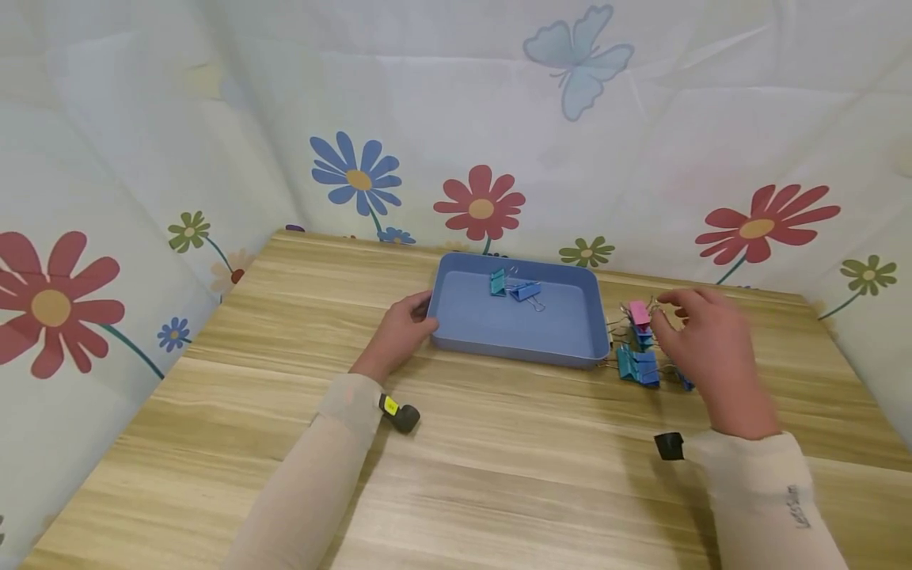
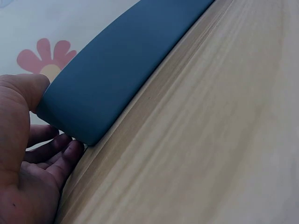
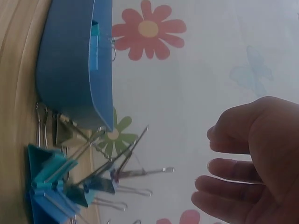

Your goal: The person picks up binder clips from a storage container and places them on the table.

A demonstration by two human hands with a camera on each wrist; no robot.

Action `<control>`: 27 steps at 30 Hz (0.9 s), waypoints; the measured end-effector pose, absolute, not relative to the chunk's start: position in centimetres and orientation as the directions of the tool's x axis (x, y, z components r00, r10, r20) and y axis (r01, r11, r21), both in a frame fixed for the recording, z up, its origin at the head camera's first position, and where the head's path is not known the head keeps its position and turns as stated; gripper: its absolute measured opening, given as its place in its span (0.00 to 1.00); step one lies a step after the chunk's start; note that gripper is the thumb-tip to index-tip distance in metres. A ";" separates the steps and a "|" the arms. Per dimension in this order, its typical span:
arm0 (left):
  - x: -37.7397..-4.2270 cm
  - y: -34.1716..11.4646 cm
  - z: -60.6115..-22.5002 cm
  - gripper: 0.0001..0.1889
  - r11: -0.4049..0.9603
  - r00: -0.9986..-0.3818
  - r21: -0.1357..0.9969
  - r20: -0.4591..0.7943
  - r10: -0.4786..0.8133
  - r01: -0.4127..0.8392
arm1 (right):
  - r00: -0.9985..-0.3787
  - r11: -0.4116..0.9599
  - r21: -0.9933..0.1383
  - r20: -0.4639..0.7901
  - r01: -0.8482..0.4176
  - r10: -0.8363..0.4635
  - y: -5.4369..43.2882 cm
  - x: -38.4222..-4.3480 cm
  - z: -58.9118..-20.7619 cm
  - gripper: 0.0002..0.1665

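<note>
My left hand (image 1: 399,332) holds the near left corner of a shallow blue tray (image 1: 513,328), thumb at its rim and fingers curled by its lower edge in the left wrist view. Inside the tray lie a teal binder clip (image 1: 497,283) and a blue binder clip (image 1: 526,292). Right of the tray is a pile of binder clips, with a pink binder clip (image 1: 639,314) on top. Over the pile's right side is my right hand (image 1: 716,352), fingers loosely bent and holding nothing; the right wrist view shows it apart from the clips.
Lower in the pile are a teal clip (image 1: 628,363) and a blue clip (image 1: 647,370), wire handles sticking out toward the tray. A wooden table (image 1: 499,467) carries everything. Behind it hangs a white cloth (image 1: 427,95) printed with flowers and a butterfly.
</note>
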State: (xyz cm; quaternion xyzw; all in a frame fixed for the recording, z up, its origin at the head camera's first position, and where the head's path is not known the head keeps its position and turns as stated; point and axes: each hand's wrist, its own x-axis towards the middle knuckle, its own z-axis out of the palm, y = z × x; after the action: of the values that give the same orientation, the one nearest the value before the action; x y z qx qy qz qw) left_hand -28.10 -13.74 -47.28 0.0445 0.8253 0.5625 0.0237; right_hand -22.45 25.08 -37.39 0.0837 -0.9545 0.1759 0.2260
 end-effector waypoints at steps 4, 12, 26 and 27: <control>-28.1 -13.8 -47.4 0.34 0.365 -0.995 0.930 0.008 0.097 0.043 | -0.858 0.900 -0.302 0.496 -0.313 -0.133 23.8 -22.9 -37.3 0.17; -28.0 -13.8 -47.3 0.34 0.370 -0.995 0.928 0.019 0.095 0.053 | -0.821 0.854 -0.304 0.528 -0.422 -0.217 21.5 -23.7 -37.2 0.16; -28.4 -13.9 -47.6 0.33 0.359 -0.995 0.932 0.021 0.096 0.055 | -0.805 0.786 -0.385 0.549 -0.483 -0.225 19.5 -25.5 -37.9 0.19; -28.4 -13.9 -47.7 0.33 0.358 -0.995 0.932 0.021 0.096 0.055 | -0.810 0.783 -0.395 0.543 -0.481 -0.223 19.4 -25.6 -38.0 0.20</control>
State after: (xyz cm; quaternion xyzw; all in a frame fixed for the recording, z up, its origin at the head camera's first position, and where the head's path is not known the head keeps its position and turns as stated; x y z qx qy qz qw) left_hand -28.42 -13.87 -47.66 0.0457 0.8239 0.5646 0.0183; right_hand -25.58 19.40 -37.96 0.1927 -0.9128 0.2674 0.2410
